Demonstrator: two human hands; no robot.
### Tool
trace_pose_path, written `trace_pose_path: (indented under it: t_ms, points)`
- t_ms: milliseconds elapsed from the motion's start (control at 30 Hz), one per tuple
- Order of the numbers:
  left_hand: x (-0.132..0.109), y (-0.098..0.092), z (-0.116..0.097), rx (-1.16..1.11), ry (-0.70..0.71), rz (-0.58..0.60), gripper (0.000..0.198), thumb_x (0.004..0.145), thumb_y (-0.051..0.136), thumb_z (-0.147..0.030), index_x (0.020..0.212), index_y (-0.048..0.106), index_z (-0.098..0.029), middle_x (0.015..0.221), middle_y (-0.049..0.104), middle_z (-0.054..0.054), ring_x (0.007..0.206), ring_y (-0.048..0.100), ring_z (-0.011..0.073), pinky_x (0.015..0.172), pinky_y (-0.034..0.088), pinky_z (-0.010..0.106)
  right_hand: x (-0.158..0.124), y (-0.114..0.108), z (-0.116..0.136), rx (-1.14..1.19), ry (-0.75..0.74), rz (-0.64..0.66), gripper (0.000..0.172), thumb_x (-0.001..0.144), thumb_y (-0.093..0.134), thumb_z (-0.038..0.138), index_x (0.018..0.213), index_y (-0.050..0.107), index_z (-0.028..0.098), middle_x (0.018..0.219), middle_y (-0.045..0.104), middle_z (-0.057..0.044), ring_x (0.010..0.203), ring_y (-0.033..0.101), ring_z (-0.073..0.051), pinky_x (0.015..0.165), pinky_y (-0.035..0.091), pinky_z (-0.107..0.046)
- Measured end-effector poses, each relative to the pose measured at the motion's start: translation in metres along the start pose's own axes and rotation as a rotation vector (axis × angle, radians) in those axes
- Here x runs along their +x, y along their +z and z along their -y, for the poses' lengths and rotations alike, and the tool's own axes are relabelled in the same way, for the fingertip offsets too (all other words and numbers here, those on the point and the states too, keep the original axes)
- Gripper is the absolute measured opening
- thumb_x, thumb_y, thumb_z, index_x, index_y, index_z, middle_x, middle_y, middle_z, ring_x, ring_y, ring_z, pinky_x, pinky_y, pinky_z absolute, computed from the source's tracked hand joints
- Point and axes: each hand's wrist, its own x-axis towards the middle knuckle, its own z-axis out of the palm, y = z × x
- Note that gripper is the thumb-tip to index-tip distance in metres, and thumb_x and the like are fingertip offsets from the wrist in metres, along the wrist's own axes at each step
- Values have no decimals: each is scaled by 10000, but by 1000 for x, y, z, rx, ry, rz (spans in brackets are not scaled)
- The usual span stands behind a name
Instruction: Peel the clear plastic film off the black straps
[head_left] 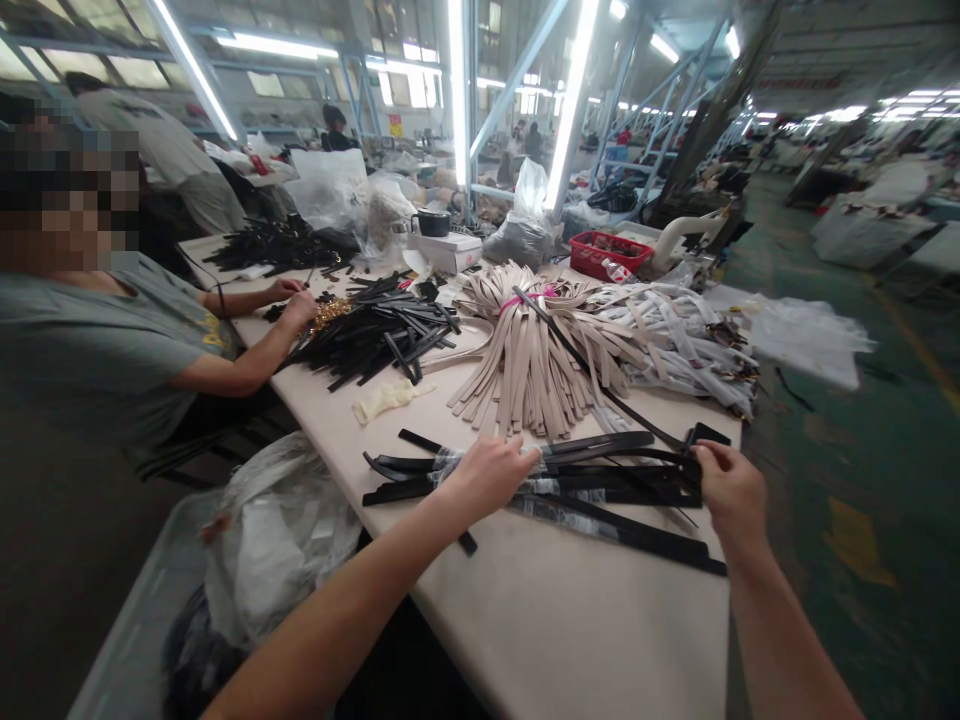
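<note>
Several black straps (619, 487), partly wrapped in clear plastic film (555, 487), lie across the front of the table. My left hand (491, 475) is closed over the middle of these straps, with its fingers curled and partly hidden. At the table's right edge, my right hand (731, 490) pinches the end of a black strap beside a dark rectangular piece (706, 434), perhaps a buckle. One long thin black strap (581, 360) runs from near there back over a pink-tied bundle of beige straps (525, 370).
A person (112, 340) sits at the left, handling small parts beside a pile of black strips (375, 325). White-wrapped straps (675, 335) and a red basket (609, 255) are at the back right. A pale glove (386, 400) lies on the table (600, 620). A plastic bin (142, 610) stands lower left.
</note>
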Motion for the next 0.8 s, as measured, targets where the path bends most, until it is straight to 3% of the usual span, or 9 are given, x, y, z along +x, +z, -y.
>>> trace_pose_path:
  t_ms: [67, 133, 267, 367, 467, 567, 667, 800]
  points:
    - [12, 0, -1, 14, 7, 5, 120, 911, 561, -281, 852, 654, -235, 898, 635, 136, 884, 600, 294, 919, 421, 418, 27, 24, 13, -79, -1, 63, 506, 873, 585, 453, 1225, 683, 103, 1060, 749, -184, 902, 711, -288, 811, 528, -378]
    - [22, 4, -3, 34, 8, 29, 134, 915, 527, -240, 869, 652, -224, 959, 643, 163, 993, 588, 331, 968, 400, 457, 55, 53, 36, -201, -69, 217, 446, 898, 561, 395, 1228, 687, 123, 1098, 749, -171, 959, 711, -269, 863, 512, -357]
    - [30, 38, 10, 25, 82, 125, 201, 933, 504, -240, 1035, 674, -212, 1096, 667, 198, 1147, 577, 361, 1044, 369, 494, 96, 118, 78, -437, -158, 541, 331, 919, 567, 377, 970, 790, 138, 992, 773, -183, 975, 717, -287, 852, 493, -332]
    - [23, 74, 30, -48, 174, 173, 319, 906, 599, -283, 1214, 660, -227, 1344, 624, 194, 1354, 493, 380, 1157, 281, 536, 106, 161, 90, -493, -151, 595, 325, 886, 629, 362, 907, 798, 84, 966, 761, -251, 968, 723, -322, 836, 493, -344]
    - [8, 89, 43, 28, 231, 191, 495, 930, 591, -298, 1419, 548, -234, 1543, 480, 172, 1486, 360, 357, 1224, 193, 552, 107, 186, 88, -549, -150, 575, 341, 904, 593, 287, 1023, 775, 23, 1030, 735, -310, 1020, 713, -346, 858, 490, -367]
    - [-19, 78, 47, 268, 158, 114, 581, 963, 520, -235, 1534, 413, -223, 1624, 368, 150, 1543, 245, 317, 1256, 154, 537, 108, 190, 79, -574, -179, 537, 353, 934, 532, 252, 1072, 756, 17, 1057, 726, -316, 1031, 705, -362, 865, 488, -391]
    - [-58, 56, 60, 524, -6, -24, 606, 947, 486, -140, 1543, 400, -201, 1636, 351, 135, 1550, 220, 316, 1252, 204, 541, 113, 184, 74, -566, -227, 519, 343, 946, 533, 290, 1004, 771, 49, 1002, 744, -278, 991, 709, -351, 861, 487, -384]
    - [-92, 25, 88, 686, 41, -78, 515, 929, 413, -30, 1386, 591, -188, 1476, 563, 130, 1419, 461, 287, 1156, 407, 470, 128, 184, 84, -513, -311, 450, 390, 1015, 418, 286, 1169, 731, 111, 1133, 739, -198, 1070, 678, -289, 930, 458, -340]
